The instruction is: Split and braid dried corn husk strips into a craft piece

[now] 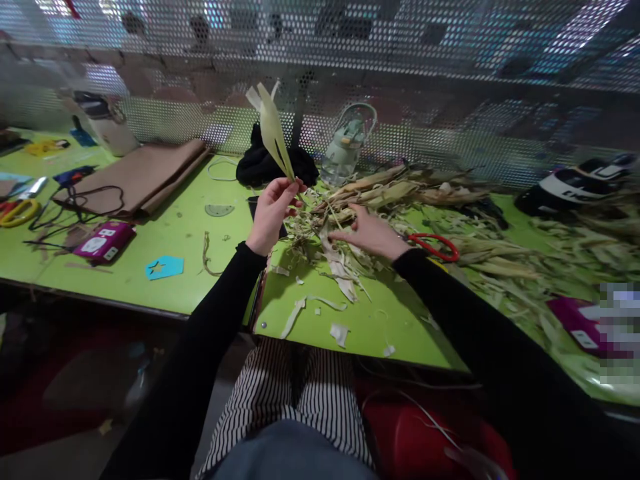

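My left hand is closed in a pinch on the lower end of a pale corn husk, shaped like a flower or leaf and held upright above the green table. My right hand is over the front of a heap of dried corn husks, its thumb and fingers apart; whether it touches the husks is hard to tell. A pale husk strip hangs toward the table's front below it. Beside my right wrist lies a red loop handle, seemingly of scissors.
Husk scraps litter the table. Behind stand a pale green bottle and a black cloth bundle, before a perforated metal screen. Leftward are brown paper, a purple box, a cable and a blue star cutout.
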Demonstrator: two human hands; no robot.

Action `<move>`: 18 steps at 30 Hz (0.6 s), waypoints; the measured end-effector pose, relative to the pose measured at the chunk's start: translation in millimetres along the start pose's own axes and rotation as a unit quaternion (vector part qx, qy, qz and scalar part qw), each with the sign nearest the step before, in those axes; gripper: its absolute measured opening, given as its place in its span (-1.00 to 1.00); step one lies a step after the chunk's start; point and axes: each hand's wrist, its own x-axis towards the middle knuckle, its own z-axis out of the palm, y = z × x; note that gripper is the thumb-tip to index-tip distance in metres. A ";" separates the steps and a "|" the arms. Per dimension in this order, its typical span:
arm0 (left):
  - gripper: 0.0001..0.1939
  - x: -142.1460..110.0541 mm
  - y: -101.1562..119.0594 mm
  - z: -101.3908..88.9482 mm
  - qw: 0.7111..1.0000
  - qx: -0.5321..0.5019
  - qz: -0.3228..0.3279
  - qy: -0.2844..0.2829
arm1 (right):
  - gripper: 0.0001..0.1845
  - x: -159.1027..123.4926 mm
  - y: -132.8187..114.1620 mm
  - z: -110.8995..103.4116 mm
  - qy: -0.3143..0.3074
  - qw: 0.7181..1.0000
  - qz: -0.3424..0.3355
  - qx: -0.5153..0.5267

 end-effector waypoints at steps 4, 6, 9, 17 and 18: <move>-0.95 0.6 -3.6 -0.9 1.000 0.011 -0.001 -0.004 | -0.28 45.8 -15.9 21.4 0.044 0.998 -0.031 0.022; -0.95 1.3 -5.2 -1.3 1.000 0.004 -0.004 -0.008 | -0.44 65.0 -13.3 18.5 0.063 0.997 -0.019 0.038; -0.95 2.4 -6.9 -2.0 1.000 0.004 0.003 -0.011 | -0.62 81.8 -8.0 4.9 0.130 0.979 0.016 0.158; -0.95 3.3 -6.4 -2.2 1.000 -0.001 -0.002 -0.008 | -0.70 74.2 7.6 -41.7 0.093 0.951 0.078 0.285; -0.94 3.0 -5.9 -2.0 1.000 -0.004 -0.002 -0.007 | -0.71 71.4 13.8 -48.8 0.100 0.959 0.089 0.250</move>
